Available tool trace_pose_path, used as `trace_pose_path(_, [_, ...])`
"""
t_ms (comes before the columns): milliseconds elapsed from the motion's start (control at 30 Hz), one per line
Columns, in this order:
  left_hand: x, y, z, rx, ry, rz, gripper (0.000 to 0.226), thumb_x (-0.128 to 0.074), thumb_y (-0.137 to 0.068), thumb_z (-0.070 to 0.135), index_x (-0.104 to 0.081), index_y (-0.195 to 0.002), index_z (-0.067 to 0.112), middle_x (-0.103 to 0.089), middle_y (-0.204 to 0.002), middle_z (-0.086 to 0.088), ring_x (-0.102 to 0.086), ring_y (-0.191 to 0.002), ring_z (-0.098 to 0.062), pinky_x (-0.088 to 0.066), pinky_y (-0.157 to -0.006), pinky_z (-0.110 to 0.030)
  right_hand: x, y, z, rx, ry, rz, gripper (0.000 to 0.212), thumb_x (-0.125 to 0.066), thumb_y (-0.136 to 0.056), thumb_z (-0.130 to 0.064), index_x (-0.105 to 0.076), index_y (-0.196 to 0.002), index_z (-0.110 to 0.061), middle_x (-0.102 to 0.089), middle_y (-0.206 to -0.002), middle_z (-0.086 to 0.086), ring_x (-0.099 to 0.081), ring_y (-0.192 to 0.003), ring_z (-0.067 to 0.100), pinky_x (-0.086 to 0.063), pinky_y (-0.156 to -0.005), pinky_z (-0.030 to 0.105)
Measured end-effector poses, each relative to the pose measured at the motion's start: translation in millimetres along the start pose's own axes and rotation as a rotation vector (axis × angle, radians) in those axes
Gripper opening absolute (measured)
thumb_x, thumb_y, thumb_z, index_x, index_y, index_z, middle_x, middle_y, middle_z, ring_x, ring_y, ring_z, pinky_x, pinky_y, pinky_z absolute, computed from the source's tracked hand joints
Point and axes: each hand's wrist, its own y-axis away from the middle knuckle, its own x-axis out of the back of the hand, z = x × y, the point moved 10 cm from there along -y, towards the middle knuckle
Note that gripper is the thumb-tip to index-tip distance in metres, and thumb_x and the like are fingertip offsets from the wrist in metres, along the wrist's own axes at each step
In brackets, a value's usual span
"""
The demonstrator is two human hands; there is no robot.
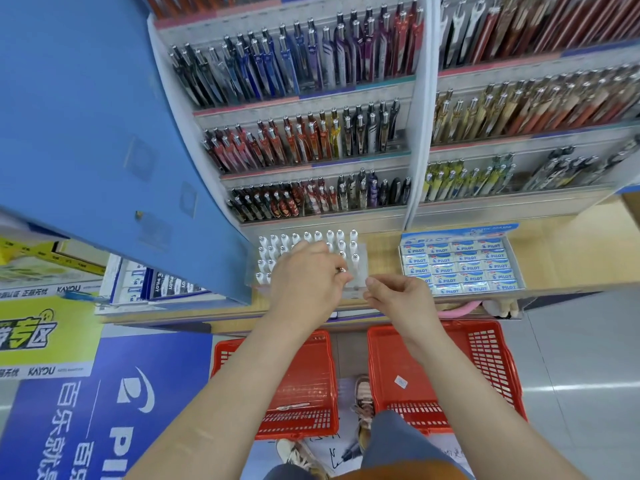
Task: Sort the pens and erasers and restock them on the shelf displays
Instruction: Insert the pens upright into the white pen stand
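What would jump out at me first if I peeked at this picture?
Rows of colourful pens fill the stepped shelves at the top. In the middle, the left hand and right hand meet over a clear tray of white pens, the left seeming to pinch a pen by its silver tip. Blue Pilot erasers sit right of the tray, and two red baskets wait on the floor below.

On the wooden ledge a clear tray of white pens is set, well apart from a display box of Pilot erasers on the right; above, pens are stood in tiered racks; on the floor a left red basket and a right red basket are placed side by side.
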Motion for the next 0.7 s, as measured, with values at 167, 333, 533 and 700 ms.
trace_pose_path(167, [4.6, 7.5, -7.3, -0.015, 0.104, -0.010, 0.026, -0.058, -0.088, 0.041, -0.068, -0.107, 0.027, -0.058, -0.091, 0.006, -0.049, -0.100, -0.016, -0.039, -0.085, -0.030, -3.0, 3.8, 4.4, -0.044, -0.042, -0.036, 0.011, -0.061, -0.091, -0.018, -0.066, -0.086, -0.010, -0.063, -0.074, 0.007, -0.063, -0.076, 0.021, -0.056, -0.076, 0.030])
trace_pose_path(333, [45.7, 54.9, -54.3, 0.064, 0.436, 0.221, 0.016, -0.061, -0.089, 0.022, -0.071, -0.102, 0.021, -0.067, -0.087, 0.008, -0.058, -0.083, -0.009, -0.046, -0.077, -0.025, 5.1, 14.0, 17.8, -0.117, 0.061, -0.033, 0.017, -0.052, -0.094, -0.017, -0.064, -0.086, -0.007, -0.065, -0.071, 0.010, -0.060, -0.059, 0.018, -0.051, -0.058, 0.027])
trace_pose_path(533, [45.7, 151.8, -179.0, 0.429, 0.554, 0.322, 0.018, -0.063, -0.086, 0.015, -0.072, -0.092, 0.030, -0.068, -0.084, 0.020, -0.061, -0.081, 0.003, -0.046, -0.078, -0.014, -54.7, 30.7, 28.6, 0.032, 0.493, -0.263, 0.017, -0.055, -0.092, -0.005, -0.063, -0.077, -0.008, -0.062, -0.067, 0.009, -0.056, -0.055, 0.011, -0.043, -0.048, 0.016])
trace_pose_path(700, [4.3, 255.8, -273.9, 0.670, 0.503, 0.306, 0.022, -0.057, -0.083, 0.013, -0.072, -0.088, 0.028, -0.066, -0.080, 0.013, -0.060, -0.076, -0.005, -0.049, -0.074, -0.026, -148.3, 49.2, 58.6, 0.193, 0.880, -0.527, 0.016, -0.060, -0.086, -0.008, -0.062, -0.071, -0.009, -0.061, -0.056, 0.001, -0.049, -0.050, 0.008, -0.039, -0.054, 0.027])
